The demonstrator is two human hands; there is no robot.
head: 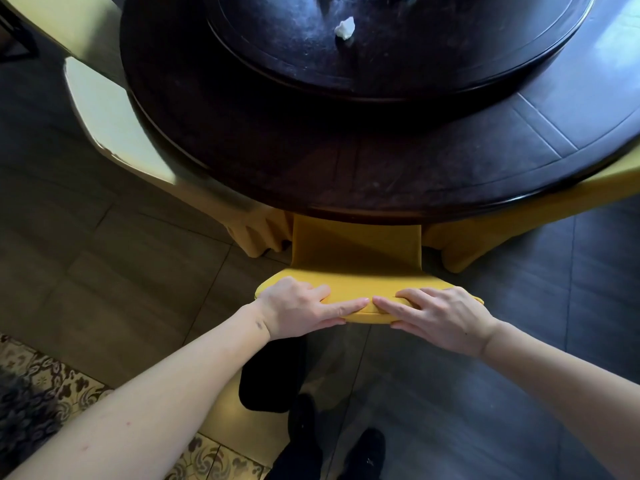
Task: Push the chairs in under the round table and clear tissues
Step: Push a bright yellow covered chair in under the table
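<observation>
A yellow-covered chair [356,251] stands in front of me with its seat tucked under the dark round table [398,168]. My left hand [298,308] grips the top of its backrest on the left, fingers over the edge and thumb underneath. My right hand [436,315] grips the same backrest on the right. The fingertips of both hands nearly meet in the middle. A crumpled white tissue [344,28] lies on the raised dark turntable [398,46] at the table's centre. More white scraps show at the top edge of the frame.
Another yellow-covered chair [114,109] stands at the table's left, and a further one [519,216] at the right, both close to the rim. The floor is dark tile with a patterned border [45,386] at the lower left. My dark shoes [367,452] are below the chair.
</observation>
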